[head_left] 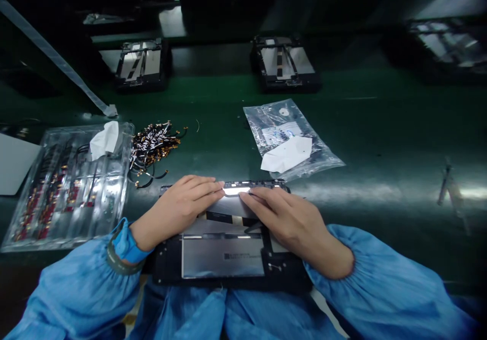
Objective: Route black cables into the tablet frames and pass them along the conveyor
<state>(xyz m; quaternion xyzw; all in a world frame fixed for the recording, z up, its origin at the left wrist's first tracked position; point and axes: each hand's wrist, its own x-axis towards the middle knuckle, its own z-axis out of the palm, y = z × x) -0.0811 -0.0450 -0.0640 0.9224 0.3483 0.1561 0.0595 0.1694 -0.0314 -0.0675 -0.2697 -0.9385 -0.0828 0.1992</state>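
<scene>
An opened black device frame (224, 259) with grey metal plates lies on the green bench right in front of me. My left hand (178, 208) rests flat on its upper left part, fingertips pointing right at a bright shiny strip (236, 190) near the far edge. My right hand (289, 218) lies flat on the upper right part, fingers pointing left toward the same strip. Both hands press on the device with fingers together; neither holds a loose item. Blue sleeves cover both forearms.
A clear plastic tray (64, 188) with small parts and a white tissue sits at left, a heap of small flex cables (154, 144) beside it. A clear bag (285, 137) lies beyond the device. Two more black device frames (140, 66) (285, 63) sit further back.
</scene>
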